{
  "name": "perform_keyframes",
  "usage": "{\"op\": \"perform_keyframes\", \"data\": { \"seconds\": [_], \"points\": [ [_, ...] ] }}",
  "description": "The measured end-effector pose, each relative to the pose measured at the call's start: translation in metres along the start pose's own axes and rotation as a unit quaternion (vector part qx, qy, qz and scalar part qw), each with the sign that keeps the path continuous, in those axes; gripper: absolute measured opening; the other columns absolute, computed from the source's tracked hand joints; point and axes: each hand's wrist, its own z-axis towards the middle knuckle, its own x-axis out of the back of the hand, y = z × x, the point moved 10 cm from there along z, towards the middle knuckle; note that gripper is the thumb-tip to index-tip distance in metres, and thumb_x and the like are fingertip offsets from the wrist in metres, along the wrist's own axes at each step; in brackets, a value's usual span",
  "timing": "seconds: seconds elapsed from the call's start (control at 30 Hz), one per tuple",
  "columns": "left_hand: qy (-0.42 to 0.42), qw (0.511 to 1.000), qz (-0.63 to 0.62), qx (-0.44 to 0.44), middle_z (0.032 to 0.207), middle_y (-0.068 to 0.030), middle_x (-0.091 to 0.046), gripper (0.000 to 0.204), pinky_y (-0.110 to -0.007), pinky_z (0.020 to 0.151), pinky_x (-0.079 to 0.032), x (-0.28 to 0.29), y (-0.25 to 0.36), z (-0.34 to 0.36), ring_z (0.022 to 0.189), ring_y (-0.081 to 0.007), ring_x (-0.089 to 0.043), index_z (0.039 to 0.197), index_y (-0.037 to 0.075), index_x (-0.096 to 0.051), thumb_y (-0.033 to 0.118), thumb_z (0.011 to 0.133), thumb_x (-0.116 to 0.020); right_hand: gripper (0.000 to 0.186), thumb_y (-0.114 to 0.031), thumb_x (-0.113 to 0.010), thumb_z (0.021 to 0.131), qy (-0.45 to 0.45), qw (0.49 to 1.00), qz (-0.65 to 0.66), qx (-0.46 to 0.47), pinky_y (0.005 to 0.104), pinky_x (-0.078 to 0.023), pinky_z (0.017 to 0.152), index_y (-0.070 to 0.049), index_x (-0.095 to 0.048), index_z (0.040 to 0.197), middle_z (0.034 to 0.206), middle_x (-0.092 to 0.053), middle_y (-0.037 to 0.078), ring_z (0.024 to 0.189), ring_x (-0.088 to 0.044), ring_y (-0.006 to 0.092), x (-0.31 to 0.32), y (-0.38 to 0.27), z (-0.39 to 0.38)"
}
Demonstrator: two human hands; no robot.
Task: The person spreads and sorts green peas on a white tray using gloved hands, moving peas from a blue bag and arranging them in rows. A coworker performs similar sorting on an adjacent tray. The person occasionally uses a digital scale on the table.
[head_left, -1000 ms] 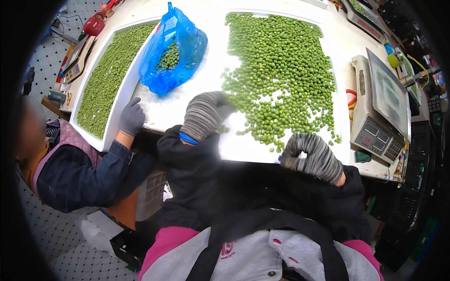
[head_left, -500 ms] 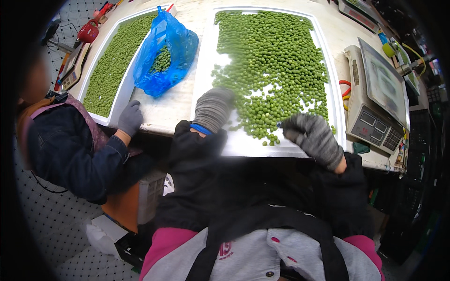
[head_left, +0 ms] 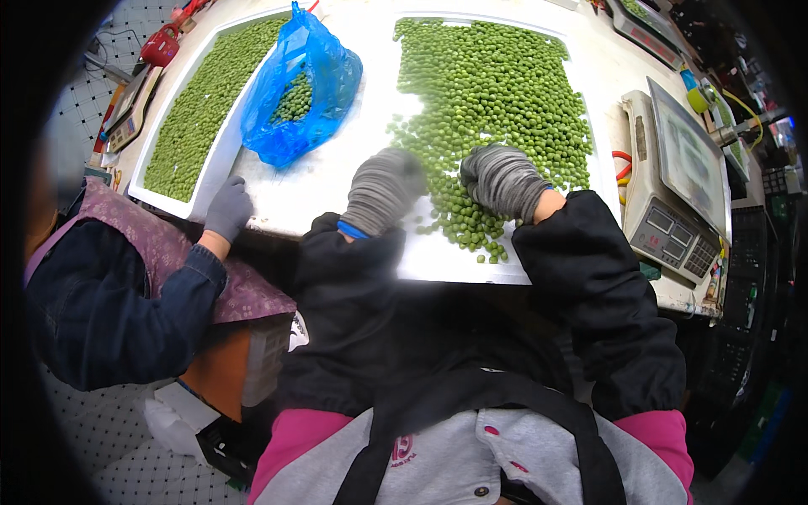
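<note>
Your left hand (head_left: pixel 383 189) and your right hand (head_left: pixel 502 178) both wear grey ribbed knit gloves, and a thin blue cuff shows at the left wrist where the glove ends. Loose black oversleeves, gathered at the wrists, cover both your forearms, with bright pink sleeves showing near your upper arms. Nearest to you is a light grey top crossed by black straps that meet in a V.

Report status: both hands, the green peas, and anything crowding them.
Left hand and right hand, grey knit gloves, resting palm-down on the small round green peas; grasp not visible. Peas spread over white tray. Grey weighing scale right; crinkled blue plastic bag left.
</note>
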Motion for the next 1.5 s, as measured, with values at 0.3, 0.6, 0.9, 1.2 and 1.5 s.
{"op": "perform_keyframes", "data": {
  "seconds": [0.3, 0.6, 0.9, 1.2, 1.5],
  "points": [
    [-0.116, 0.633, -0.765, 0.023, 0.096, -0.0156, -0.056, 0.021, -0.033, 0.065, -0.047, -0.023, 0.024, -0.021, 0.077, -0.0229, -0.055, 0.103, -0.001, -0.053, 0.003, 0.082, -0.054, 0.015, -0.01, -0.064, 0.075, 0.077, 0.942, 0.305, -0.118, 0.0295, -0.051, 0.066, -0.002, -0.065, 0.088, 0.077, -0.066, 0.01, 0.069, -0.062, 0.0179, 0.039, 0.044, -0.018],
    [0.029, 0.616, -0.788, 0.007, 0.095, -0.0137, -0.052, 0.025, -0.031, 0.07, -0.043, -0.027, -0.01, -0.02, 0.081, -0.0217, -0.049, 0.104, -0.003, -0.052, 0.0, 0.08, -0.053, 0.019, -0.016, -0.056, 0.07, 0.009, 0.999, -0.007, 0.031, 0.0407, -0.05, 0.063, -0.002, -0.067, 0.074, 0.076, -0.064, 0.018, 0.069, -0.062, 0.0324, -0.006, -0.002, 0.009],
    [-0.143, 0.536, -0.808, 0.198, 0.094, -0.0114, -0.055, 0.023, -0.034, 0.071, -0.048, -0.107, 0.024, -0.04, 0.083, -0.0202, -0.054, 0.109, 0.001, -0.052, 0.007, 0.086, -0.054, 0.014, -0.011, -0.065, 0.077, 0.124, 0.896, 0.427, 0.001, 0.0306, -0.048, 0.069, -0.001, -0.065, 0.088, 0.078, -0.063, 0.01, 0.073, -0.061, 0.02, 0.056, 0.006, -0.047],
    [-0.171, 0.813, -0.556, -0.022, 0.095, -0.0062, -0.059, 0.029, -0.026, 0.073, -0.049, -0.092, 0.052, -0.056, 0.084, -0.0127, -0.058, 0.104, 0.001, -0.054, -0.005, 0.076, -0.064, 0.022, -0.017, -0.063, 0.081, 0.279, 0.863, 0.346, -0.241, 0.0289, -0.048, 0.072, -0.002, -0.065, 0.098, 0.088, -0.066, 0.012, 0.079, -0.062, 0.0195, 0.025, 0.117, -0.118],
    [-0.171, 0.919, -0.316, -0.162, 0.093, -0.0074, -0.06, 0.027, -0.027, 0.07, -0.05, -0.082, 0.078, -0.061, 0.079, -0.0138, -0.06, 0.102, 0.002, -0.056, -0.007, 0.076, -0.062, 0.039, -0.017, -0.061, 0.07, 0.177, 0.983, 0.023, -0.032, 0.0387, -0.038, 0.095, -0.004, -0.058, 0.107, 0.113, -0.054, 0.021, 0.108, -0.049, 0.0352, 0.003, 0.005, -0.082]
  ]
}}
